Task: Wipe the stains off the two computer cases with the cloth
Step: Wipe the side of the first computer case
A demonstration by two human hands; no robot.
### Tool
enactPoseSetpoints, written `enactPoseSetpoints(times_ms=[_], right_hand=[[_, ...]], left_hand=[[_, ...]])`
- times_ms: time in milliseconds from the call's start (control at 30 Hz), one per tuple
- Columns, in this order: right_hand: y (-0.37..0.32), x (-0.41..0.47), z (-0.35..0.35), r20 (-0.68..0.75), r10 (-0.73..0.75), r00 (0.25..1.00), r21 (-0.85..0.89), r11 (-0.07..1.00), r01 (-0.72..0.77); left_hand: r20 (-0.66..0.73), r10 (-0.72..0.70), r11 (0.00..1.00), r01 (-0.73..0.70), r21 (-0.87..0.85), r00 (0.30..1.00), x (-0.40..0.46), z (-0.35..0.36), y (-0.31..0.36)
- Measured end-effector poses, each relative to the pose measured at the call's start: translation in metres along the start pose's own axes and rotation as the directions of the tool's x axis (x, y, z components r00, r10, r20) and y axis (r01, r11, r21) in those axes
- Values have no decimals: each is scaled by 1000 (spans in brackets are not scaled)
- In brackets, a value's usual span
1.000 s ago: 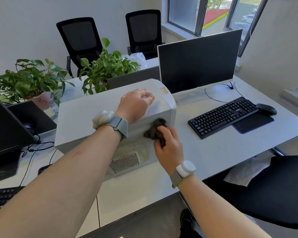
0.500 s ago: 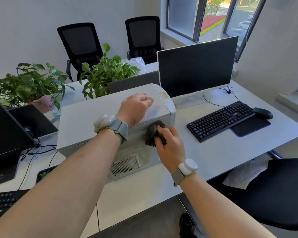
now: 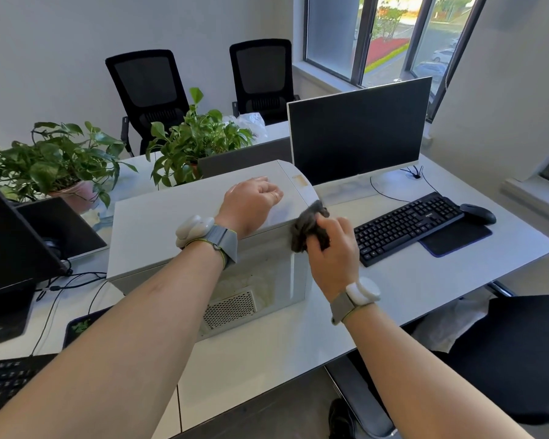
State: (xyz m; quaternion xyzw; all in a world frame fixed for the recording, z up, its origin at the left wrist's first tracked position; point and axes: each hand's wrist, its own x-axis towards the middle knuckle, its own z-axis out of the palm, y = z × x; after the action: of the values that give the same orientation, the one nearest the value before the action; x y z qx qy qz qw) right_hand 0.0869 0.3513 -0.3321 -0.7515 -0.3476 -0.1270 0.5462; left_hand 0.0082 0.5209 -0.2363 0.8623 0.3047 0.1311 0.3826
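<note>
At centre frame on the bench (image 3: 409, 289), the left hand (image 3: 251, 202) rests curled atop the white computer case (image 3: 159, 229) while the right hand (image 3: 332, 248) clutches the bunched cloth (image 3: 306, 224) at its corner, where a hard push could shove the case toward the monitor (image 3: 358, 131).

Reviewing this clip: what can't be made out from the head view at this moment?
- Second case: only one computer case is recognisable in the head view.
- Case panel under the cloth: covered by it and the right hand, so stains there are unseen.
- Left hand palm contact on the case top: hidden by the hand's own back.
- Case's far side: turned away.
- Left monitor: cut off by the frame edge.
</note>
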Motion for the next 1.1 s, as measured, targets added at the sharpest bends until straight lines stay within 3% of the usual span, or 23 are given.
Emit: enactPoseSetpoints(times_ms=[33, 100, 200, 267, 333, 400, 467, 533, 600, 700, 767, 833, 900, 1000, 1100], right_hand=[[8, -7, 3, 10, -23, 1000, -57, 998, 24], [24, -24, 8, 139, 104, 985, -158, 984, -81], [34, -40, 9, 397, 467, 790, -390, 865, -315], [21, -44, 6, 351, 494, 796, -286, 866, -411], [-5, -44, 3, 209, 367, 906, -50, 930, -365], [-30, -39, 4, 89, 150, 985, 94, 983, -158], [-35, -36, 12, 86, -82, 993, 28, 996, 80], [-18, -42, 26, 184, -187, 965, -114, 971, 210], [9, -56, 34, 323, -154, 934, -232, 944, 236], [37, -73, 30, 518, 213, 829, -453, 890, 54], [37, -79, 22, 519, 332, 788, -491, 870, -44], [17, -78, 18, 413, 197, 889, -352, 935, -44], [-9, -69, 19, 257, -5, 966, -177, 983, 52], [-27, -52, 28, 136, -214, 967, -119, 966, 231], [-3, -57, 41, 274, -262, 925, -246, 911, 331]], left_hand=[[0, -3, 1000, 3, 1, 1000, 0, 0, 0], [5, -8, 1000, 8, 0, 1000, 0, 0, 0], [12, -6, 1000, 6, -16, 1000, 0, -1, 1], [13, -5, 999, 6, -43, 1000, 1, -1, -1], [5, -10, 995, 10, -98, 1000, 2, -1, -4], [-19, -17, 987, 14, -158, 1000, 4, 0, -5], [-28, -7, 981, 1, -192, 1000, 4, -1, -5], [-17, 18, 975, -21, -222, 1000, 6, -1, -6], [-14, 28, 972, -31, -232, 999, 7, -1, -11], [-16, 31, 975, -33, -220, 999, 7, -1, -13], [-30, 40, 970, -46, -237, 999, 8, 0, -13], [-40, 36, 963, -45, -266, 999, 8, -1, -12], [-54, 18, 954, -34, -297, 998, 7, -2, -12], [-71, 2, 935, -28, -353, 997, 5, -2, -9], [-62, 2, 922, -26, -387, 998, 2, -5, -7]])
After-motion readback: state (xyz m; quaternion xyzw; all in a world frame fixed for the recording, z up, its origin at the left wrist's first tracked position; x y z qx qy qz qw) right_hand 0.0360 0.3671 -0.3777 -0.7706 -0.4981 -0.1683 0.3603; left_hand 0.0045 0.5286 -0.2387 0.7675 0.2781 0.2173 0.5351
